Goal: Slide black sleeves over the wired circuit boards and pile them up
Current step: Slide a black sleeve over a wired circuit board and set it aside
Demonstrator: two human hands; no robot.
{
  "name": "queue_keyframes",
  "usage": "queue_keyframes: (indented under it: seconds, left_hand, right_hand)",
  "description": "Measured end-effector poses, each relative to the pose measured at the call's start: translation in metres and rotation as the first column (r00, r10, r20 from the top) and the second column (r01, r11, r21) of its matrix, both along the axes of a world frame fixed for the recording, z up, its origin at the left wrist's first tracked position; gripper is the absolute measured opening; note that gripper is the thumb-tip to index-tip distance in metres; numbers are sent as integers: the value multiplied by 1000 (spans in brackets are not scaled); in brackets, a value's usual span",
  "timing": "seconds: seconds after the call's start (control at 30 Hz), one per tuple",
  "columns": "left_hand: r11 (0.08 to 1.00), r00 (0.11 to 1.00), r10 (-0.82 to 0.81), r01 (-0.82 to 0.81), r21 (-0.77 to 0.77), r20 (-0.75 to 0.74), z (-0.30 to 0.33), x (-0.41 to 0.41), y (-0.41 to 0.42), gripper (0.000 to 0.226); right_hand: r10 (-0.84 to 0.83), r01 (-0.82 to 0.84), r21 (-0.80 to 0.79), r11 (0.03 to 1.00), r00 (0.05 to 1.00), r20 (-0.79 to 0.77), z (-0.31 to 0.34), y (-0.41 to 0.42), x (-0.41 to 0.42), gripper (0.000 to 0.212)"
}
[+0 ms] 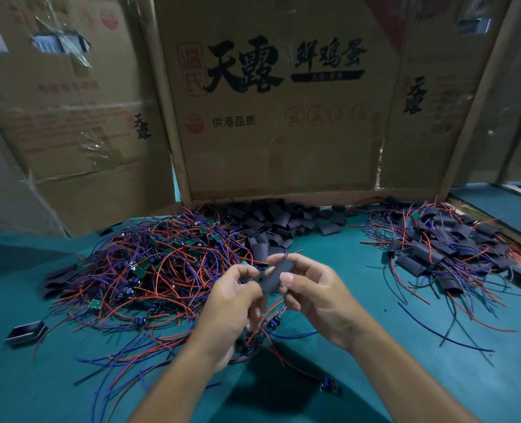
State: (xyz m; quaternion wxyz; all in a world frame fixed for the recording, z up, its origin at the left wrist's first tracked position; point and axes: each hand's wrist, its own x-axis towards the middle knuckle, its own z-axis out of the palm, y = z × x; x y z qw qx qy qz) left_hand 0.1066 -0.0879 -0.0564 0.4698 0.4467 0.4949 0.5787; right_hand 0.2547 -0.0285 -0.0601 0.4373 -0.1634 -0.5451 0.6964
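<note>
A black sleeve [276, 277] is held above the table's middle between both hands. My right hand [314, 291] grips its upper part with thumb and fingers. My left hand [236, 297] pinches at its lower end, where red and blue wires hang down from the hand; the board itself is hidden. To the left lies a tangled heap of wired green circuit boards [149, 264]. Loose empty black sleeves [283, 221] are heaped at the back centre. At the right sits a pile of sleeved boards [445, 248] with wires trailing out.
Green cloth [405, 377] covers the table. Cardboard boxes [277, 117] stand as a wall along the back. A small black open box [27, 331] lies at the front left. A stray component [329, 386] lies near my right forearm.
</note>
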Motion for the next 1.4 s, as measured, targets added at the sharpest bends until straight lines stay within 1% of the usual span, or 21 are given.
queue_keyframes:
  seconds: [0.1, 0.2, 0.3, 0.4, 0.5, 0.57, 0.63, 0.7, 0.8, 0.9, 0.93, 1.0, 1.07, 1.13, 1.2, 1.27, 1.33, 1.4]
  left_hand:
    - [999, 996, 50, -51, 7, 68, -1, 1, 0, 22]
    - [996, 990, 87, -90, 21, 113, 0, 0, -1, 20]
    - [987, 985, 148, -152, 46, 84, 0, -3, 1, 29]
    - [974, 977, 211, -214, 70, 40, 0, -2, 3, 24]
    - [972, 976, 202, -210, 102, 83, 2, 2, 1, 22]
    - [973, 979, 191, -199, 119, 78, 2, 3, 1, 25]
    - [975, 981, 183, -190, 119, 64, 1, 4, 3, 30]
    - [973, 982, 189, -190, 133, 14, -2, 3, 5, 34]
    - [963, 971, 237, -230, 144, -39, -4, 5, 5, 37]
    - [968, 973, 229, -227, 107, -2, -6, 6, 6, 38]
    - [967, 972, 233, -229, 111, -27, -6, 5, 6, 37]
    - [970, 963, 227, -210, 122, -146, -5, -2, 7, 40]
    - [988, 963, 146, -132, 76, -228, -5, -11, 9, 36]
    - [1000, 963, 10, -7, 12, -269, -8, -16, 9, 29]
    - [995, 944, -89, 99, 13, -317, -11, -14, 6, 26]
    - [988, 928, -134, 154, 31, -348, -16, -9, 5, 29]
    - [987, 936, -94, 132, 90, -339, -18, -5, 6, 25]
    - [987, 956, -1, 47, 153, -292, -16, -6, 9, 20]
  right_hand:
    - [30, -30, -39, 999, 1000, 6, -4, -5, -7, 36]
    - [47, -47, -55, 997, 999, 7, -6, -8, -11, 33]
    - [56, -57, 28, 998, 996, 64, -6, -12, -12, 31]
    - [20, -41, 155, 987, 990, 138, -7, -16, -15, 35]
    - [14, -48, 211, 976, 987, 160, -9, -20, -20, 30]
    - [31, -56, 176, 983, 989, 141, -10, -22, -23, 24]
    - [41, -50, 83, 995, 994, 105, -11, -23, -26, 19]
    - [0, -2, 21, 1000, 994, 107, -12, -24, -29, 15]
    - [-77, 75, 17, 997, 987, 143, -17, -26, -33, 11]
    - [-139, 128, 76, 989, 978, 154, -20, -26, -35, 12]
    - [-159, 149, 79, 986, 976, 148, -20, -25, -35, 12]
    - [-217, 213, 42, 976, 966, 142, -17, -21, -32, 13]
    - [-293, 301, -53, 952, 948, 127, -13, -12, -26, 15]
    - [-356, 368, -168, 914, 929, 98, -8, -3, -17, 16]
    - [-389, 395, -238, 887, 918, 75, -5, 3, -10, 14]
    - [-399, 399, -267, 878, 915, 54, -4, 5, -6, 13]
    - [-405, 403, -264, 876, 913, 50, -3, 5, -6, 13]
    - [-412, 407, -252, 878, 911, 36, -2, 5, -5, 13]
